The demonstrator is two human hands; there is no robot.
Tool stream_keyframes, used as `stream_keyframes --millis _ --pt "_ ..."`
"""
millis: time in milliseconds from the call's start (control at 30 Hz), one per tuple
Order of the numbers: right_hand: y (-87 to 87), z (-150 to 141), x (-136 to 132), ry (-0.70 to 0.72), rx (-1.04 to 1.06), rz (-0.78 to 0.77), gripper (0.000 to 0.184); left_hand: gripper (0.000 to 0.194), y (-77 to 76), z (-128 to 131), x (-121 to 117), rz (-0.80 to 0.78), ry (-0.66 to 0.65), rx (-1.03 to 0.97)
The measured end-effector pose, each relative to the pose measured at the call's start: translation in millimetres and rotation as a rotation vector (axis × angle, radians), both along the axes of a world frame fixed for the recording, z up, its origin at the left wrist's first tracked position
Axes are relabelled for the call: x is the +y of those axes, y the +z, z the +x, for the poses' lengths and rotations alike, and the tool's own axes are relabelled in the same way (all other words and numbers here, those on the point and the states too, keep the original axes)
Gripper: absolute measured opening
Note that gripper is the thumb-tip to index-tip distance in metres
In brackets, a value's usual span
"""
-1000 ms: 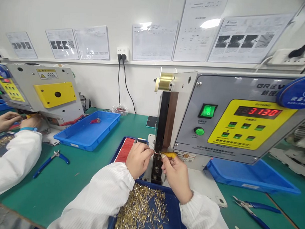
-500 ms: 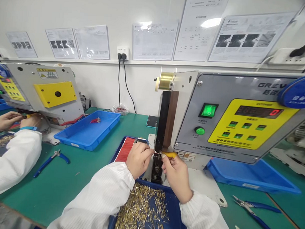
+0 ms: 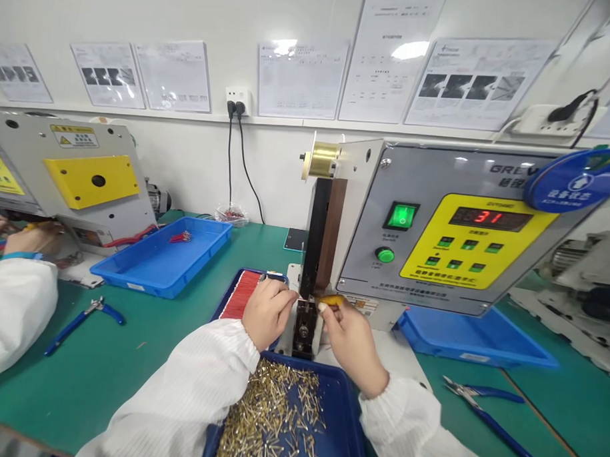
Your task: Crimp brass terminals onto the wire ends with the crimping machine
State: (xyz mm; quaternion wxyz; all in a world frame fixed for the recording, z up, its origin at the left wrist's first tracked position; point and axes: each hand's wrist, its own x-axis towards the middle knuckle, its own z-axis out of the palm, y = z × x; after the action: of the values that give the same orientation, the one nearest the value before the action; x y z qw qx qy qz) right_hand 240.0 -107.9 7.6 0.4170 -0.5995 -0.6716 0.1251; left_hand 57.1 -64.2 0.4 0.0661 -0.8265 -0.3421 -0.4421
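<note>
My left hand (image 3: 268,312) is closed in a pinch at the front of the crimping machine (image 3: 368,211), with a thin red wire (image 3: 301,298) running from its fingertips towards the machine's dark crimping head (image 3: 304,322). On the other side of that head, my right hand (image 3: 350,330) is closed too, thumb against the index finger, which wears a yellow finger cover (image 3: 331,300). Whatever lies between those fingers is too small to make out. Cut red wires (image 3: 240,294) lie in a tray behind my left hand. Below both hands, many brass-coloured pins (image 3: 273,414) fill a dark blue tray (image 3: 346,416).
Blue-handled cutters (image 3: 483,408) lie at the right, near a blue tray (image 3: 476,334). Another blue tray (image 3: 158,277) holds a small red bundle. More cutters (image 3: 84,321) lie at left, where a co-worker's hand (image 3: 32,239) is at a second machine (image 3: 81,174).
The machine's red display has gone from 0 to 31. The view has shifted slightly to the right. Both my hands keep their pinch at the crimping head.
</note>
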Motion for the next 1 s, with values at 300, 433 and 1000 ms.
stream_keyframes --millis 300,433,1000 --pt "-12.8 68 -7 -0.019 -0.591 -0.328 0.019 0.015 -12.2 2 8 -0.125 -0.014 -0.096" --pt "-7.9 69 -10 -0.012 -0.696 -0.354 0.018 0.016 -14.1 3 9 -0.191 -0.023 -0.145" --pt "-4.0 35 -31 0.281 -0.599 -0.09 0.026 0.024 -14.2 5 5 -0.348 0.045 -0.176"
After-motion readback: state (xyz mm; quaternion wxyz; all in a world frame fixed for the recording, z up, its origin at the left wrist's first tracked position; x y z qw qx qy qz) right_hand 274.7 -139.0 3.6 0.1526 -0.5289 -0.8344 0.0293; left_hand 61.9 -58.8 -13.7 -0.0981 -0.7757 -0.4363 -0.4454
